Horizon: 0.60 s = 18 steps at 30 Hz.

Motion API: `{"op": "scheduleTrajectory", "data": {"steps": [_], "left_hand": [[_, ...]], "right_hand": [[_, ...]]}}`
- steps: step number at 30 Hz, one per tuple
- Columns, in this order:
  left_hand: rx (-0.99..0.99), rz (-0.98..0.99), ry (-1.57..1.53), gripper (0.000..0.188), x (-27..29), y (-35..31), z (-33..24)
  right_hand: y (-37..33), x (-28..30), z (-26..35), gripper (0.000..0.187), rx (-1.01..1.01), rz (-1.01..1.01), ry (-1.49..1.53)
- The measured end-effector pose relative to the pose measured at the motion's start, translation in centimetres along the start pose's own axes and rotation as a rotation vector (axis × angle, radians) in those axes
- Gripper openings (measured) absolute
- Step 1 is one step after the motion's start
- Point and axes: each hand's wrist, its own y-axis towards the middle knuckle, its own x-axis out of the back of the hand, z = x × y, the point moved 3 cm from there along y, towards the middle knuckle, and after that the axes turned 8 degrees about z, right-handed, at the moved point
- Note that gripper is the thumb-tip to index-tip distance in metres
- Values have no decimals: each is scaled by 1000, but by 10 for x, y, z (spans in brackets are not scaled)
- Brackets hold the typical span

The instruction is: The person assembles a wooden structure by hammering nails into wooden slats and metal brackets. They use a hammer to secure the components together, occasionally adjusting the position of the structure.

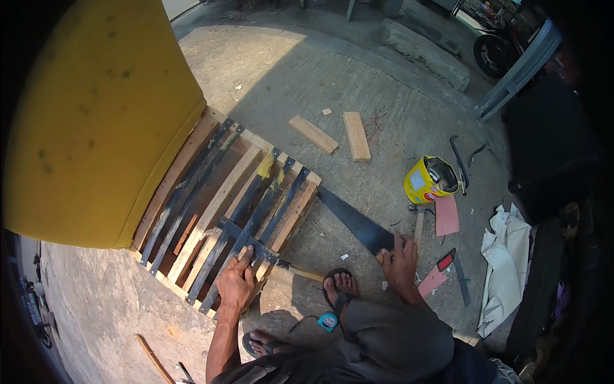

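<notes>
My left hand [236, 280] lies on a black webbing strap [261, 251] that crosses other straps on a wooden seat frame [220, 185]. Its fingers rest on the strap, pressing down near the frame's near edge. The frame joins a yellow upholstered back [105, 128], and several black straps run across its slats. My right hand [401, 262] is closed round the handle end of a hand saw [358, 224]. The saw's dark blade points left, its tip close to the frame's right corner. A wooden stick [304, 273] juts out from beside the frame, partly hidden.
A yellow tin [422, 182], a hammer [419, 224], pink pieces [446, 214] and a red-and-dark tool [446, 261] lie to the right. Wood offcuts [356, 136] are beyond the frame. A teal tape measure [327, 321] sits by my feet; white cloth [504, 265] lies far right.
</notes>
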Motion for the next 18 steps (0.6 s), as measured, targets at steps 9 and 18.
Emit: {"op": "scheduleTrajectory", "data": {"steps": [9, 18], "left_hand": [[-19, -90, 10, 55, -20, -18, 9], [-129, -128, 174, 45, -35, -28, 18]], "right_hand": [[20, -128, 154, 56, 370, 1072, 310], [49, -119, 137, 52, 370, 1163, 375]]}}
